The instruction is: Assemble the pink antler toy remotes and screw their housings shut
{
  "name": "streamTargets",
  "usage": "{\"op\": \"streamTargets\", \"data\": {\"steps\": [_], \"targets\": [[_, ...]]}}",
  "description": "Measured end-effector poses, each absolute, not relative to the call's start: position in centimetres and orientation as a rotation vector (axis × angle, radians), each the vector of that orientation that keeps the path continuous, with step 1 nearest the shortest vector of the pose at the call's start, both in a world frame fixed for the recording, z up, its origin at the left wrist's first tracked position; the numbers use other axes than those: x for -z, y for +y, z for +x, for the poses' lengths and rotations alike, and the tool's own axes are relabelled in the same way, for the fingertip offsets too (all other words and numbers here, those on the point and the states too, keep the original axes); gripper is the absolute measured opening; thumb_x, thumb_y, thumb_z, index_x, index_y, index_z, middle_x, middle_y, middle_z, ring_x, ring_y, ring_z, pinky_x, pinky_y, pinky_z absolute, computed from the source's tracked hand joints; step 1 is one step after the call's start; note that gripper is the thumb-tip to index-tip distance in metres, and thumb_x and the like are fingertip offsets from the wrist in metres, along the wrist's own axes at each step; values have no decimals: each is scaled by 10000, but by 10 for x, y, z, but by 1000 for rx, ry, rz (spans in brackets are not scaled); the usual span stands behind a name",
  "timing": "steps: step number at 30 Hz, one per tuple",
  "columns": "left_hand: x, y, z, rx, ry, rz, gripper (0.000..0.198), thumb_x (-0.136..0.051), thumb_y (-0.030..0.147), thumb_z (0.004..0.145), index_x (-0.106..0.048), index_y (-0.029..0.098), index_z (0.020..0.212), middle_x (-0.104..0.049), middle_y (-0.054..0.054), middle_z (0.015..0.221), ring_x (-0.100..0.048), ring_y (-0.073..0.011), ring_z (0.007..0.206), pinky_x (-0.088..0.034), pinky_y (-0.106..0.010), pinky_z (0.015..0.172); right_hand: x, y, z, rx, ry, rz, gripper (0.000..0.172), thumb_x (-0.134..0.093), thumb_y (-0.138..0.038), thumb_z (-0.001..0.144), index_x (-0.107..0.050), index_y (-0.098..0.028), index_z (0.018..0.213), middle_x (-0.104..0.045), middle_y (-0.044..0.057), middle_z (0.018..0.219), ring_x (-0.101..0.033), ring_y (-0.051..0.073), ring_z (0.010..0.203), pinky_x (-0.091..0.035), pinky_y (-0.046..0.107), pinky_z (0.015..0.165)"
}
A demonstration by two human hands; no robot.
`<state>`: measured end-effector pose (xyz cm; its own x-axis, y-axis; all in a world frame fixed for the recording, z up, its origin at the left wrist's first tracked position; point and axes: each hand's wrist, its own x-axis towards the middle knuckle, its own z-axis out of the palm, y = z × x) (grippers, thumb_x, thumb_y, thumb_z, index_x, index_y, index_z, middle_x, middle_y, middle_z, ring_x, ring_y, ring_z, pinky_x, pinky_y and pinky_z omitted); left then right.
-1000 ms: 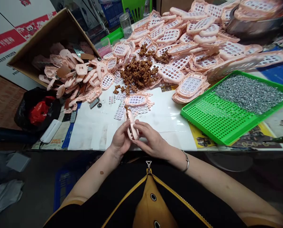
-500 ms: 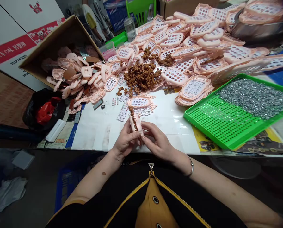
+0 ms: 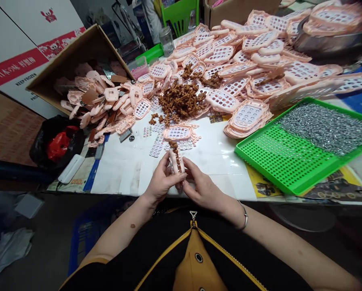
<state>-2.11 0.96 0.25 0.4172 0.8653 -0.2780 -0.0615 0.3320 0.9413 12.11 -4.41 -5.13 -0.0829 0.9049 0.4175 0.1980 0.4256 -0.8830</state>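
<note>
Both hands hold one small pink plastic toy phone casing [image 3: 175, 162] near the table's front edge. It is tilted edge-up, and a brown knobbly plastic piece [image 3: 174, 146] sticks out of its far end, with brown showing along the seam. My left hand [image 3: 161, 180] grips it from the left, thumb across its near end. From the right, the fingers of my right hand [image 3: 200, 184] press on its side and lower end. Just beyond lies a pink front panel with key holes [image 3: 178, 132], beside small whitish key pieces [image 3: 157, 146]. A brown pile of knobbly pieces [image 3: 181, 99] sits farther back.
A green perforated tray [image 3: 268, 161] with many small metal screws [image 3: 326, 125] stands at right. Pink panels [image 3: 223, 54] heap across the back. At left are a tipped cardboard box [image 3: 62, 60] of pink parts and a black bag [image 3: 37, 145]. A glass jar [image 3: 166, 42] stands behind.
The casing has turned slightly in my hands, its brown end now nearer and a little to the right. The person in the background has shifted, and the view has tilted slightly.
</note>
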Motion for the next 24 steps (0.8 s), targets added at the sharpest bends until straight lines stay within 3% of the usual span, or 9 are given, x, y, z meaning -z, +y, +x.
{"op": "streamTargets", "data": {"steps": [5,8,13,18,21,24], "targets": [[4,12,-23,-712,984,1194,900,-844,256,667,-393,197,1444,-634,-86,1216,-641,-186,986,-523,-261,839,56,-46,123,-695,-1672,-1104,700,-419,-205,943,-72,-159,1549,-564,226,1367,-663,261,1144,-579,436,917],[4,14,-22,-696,1011,1217,925,-848,261,665,-384,206,1464,-618,-94,1288,-645,-202,1032,-520,-268,872,57,-46,123,-732,-1668,-1134,699,-395,-203,941,-63,-126,1550,-581,241,1342,-674,267,1118,-577,451,905],[-4,18,-19,-745,951,1078,798,-858,231,656,-506,213,1371,-607,-87,1343,-629,-233,1129,-513,-286,921,54,-42,127,-1020,-1345,-1166,694,-448,-279,921,-175,-144,1544,-581,204,1361,-656,267,1138,-542,472,964],[0,20,-14,-796,814,684,549,-782,436,731,-641,125,1160,-722,-136,1088,-658,-321,1078,-519,-433,936,48,-36,135,-1321,-1077,-993,668,-531,-384,886,-338,-184,1493,-544,156,1420,-611,241,1197,-518,420,998],[8,19,-11,-755,689,498,622,-752,549,713,-655,87,1118,-731,-163,1028,-671,-351,1034,-499,-493,953,46,-37,140,-1318,-1149,-1089,611,-542,-365,870,-429,-199,1448,-654,112,1245,-665,210,1026,-552,385,905],[11,18,-7,-745,624,413,648,-662,587,778,-639,57,1149,-710,-198,1098,-675,-344,1011,-493,-503,953,41,-37,146,-1068,-1380,-1288,484,-551,-311,844,-584,-202,1314,-691,77,980,-659,201,853,-560,373,808]]}}
